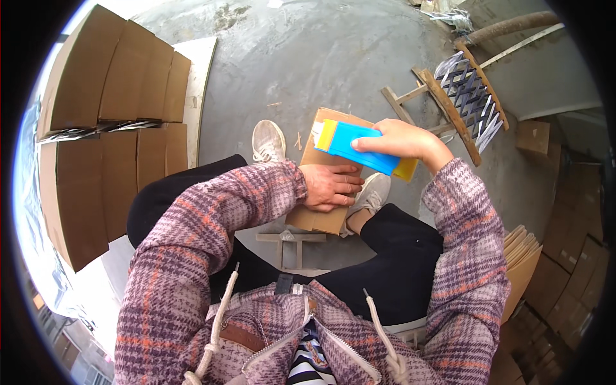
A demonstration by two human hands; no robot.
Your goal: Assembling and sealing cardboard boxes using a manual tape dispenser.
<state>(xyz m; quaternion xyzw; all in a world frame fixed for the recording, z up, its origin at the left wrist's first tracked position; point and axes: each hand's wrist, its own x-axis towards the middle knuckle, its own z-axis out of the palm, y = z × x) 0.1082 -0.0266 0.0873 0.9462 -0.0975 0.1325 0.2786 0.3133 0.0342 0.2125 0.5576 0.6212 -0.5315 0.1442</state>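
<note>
Currently gripping one blue-and-yellow tool [364,150] in the right hand [404,141] and resting the left hand [330,187] on one brown carton [324,221]. On the right, closing firmly around the tool, with the thumb lying along its blue face and most fingers hidden behind. On the left, grasping nothing, just spreading palm down across the carton's middle with fingers extended and slightly bent. Showing, on the tool, a bright blue body with one yellow band at its left end and more yellow at its right; slanting down rightward above the carton's upper part. Hiding, from this angle, any gap or contact between tool and carton. Lying, in the carton's case, long, narrow and plain between two pale shoes [268,140]. Wearing two plaid sleeves [468,224] and black trousers [391,263]. Farther out, displaying two rows of brown boxes [77,77] at left, at least three per row; at upper right, one wooden frame woven with straps [471,96]; at lower right, several cardboard sheets [523,263].
</note>
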